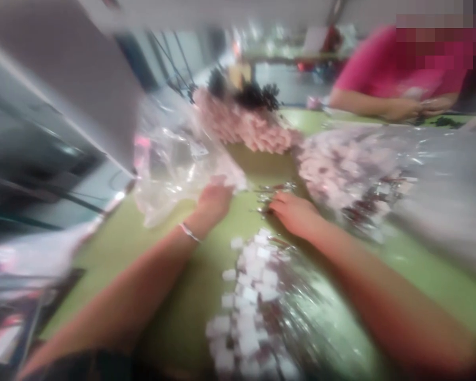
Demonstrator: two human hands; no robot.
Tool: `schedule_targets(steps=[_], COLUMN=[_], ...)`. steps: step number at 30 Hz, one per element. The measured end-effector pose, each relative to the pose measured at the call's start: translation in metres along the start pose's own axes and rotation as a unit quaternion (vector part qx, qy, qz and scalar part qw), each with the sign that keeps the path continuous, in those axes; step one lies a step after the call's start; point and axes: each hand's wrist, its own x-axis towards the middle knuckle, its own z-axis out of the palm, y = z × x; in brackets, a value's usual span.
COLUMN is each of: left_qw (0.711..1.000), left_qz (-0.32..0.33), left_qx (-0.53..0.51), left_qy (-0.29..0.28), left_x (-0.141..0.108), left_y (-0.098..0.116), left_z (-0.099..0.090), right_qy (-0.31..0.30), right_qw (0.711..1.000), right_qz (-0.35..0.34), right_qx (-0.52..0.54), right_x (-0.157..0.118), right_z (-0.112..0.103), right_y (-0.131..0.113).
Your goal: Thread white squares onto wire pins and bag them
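Motion blur softens the whole view. My left hand (214, 200), with a band at the wrist, reaches to the right edge of a crumpled clear plastic bag (170, 169); its fingers are smeared and their grip is unclear. Across from it, my right hand (295, 211) has its fingers curled down at several small shiny metal pieces (264, 197) on the green table (206, 270). What those fingers pinch is too blurred to name. Nearer to me lies a bundle of clear plastic-wrapped stems (313, 312) with many white square tags (248, 296) at one end.
Pale pink flower-like bunches (254, 124) with dark tufts stand at the back. To the right are whitish-pink bunches (333, 164) in clear wrapping and a large translucent plastic sheet (448, 196). A person in a pink top (373, 69) works with both hands at the far right.
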Motion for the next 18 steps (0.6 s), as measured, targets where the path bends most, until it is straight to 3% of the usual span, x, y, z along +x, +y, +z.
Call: schedule_targets(steps=[5, 9, 13, 18], left_qw=[0.999, 0.999, 0.995, 0.971], left_qz=[0.022, 0.027, 0.024, -0.002], left_qx=[0.001, -0.012, -0.094, -0.238], left_qy=[-0.049, -0.02, -0.019, 0.007], left_x=[-0.006, -0.015, -0.024, -0.035], left_y=[-0.004, -0.017, -0.023, -0.013], left_z=[-0.006, 0.002, 0.005, -0.001], right_qy=[-0.026, -0.011, -0.033, -0.044], right_qw=[1.0, 1.0, 0.999, 0.998], right_qz=[-0.004, 0.024, -0.027, -0.046], right_qx=[-0.009, -0.01, -0.007, -0.023], right_x=[0.002, 0.001, 0.001, 0.004], right_z=[0.0, -0.012, -0.013, -0.001], right_y=[0.004, 0.013, 0.013, 0.008])
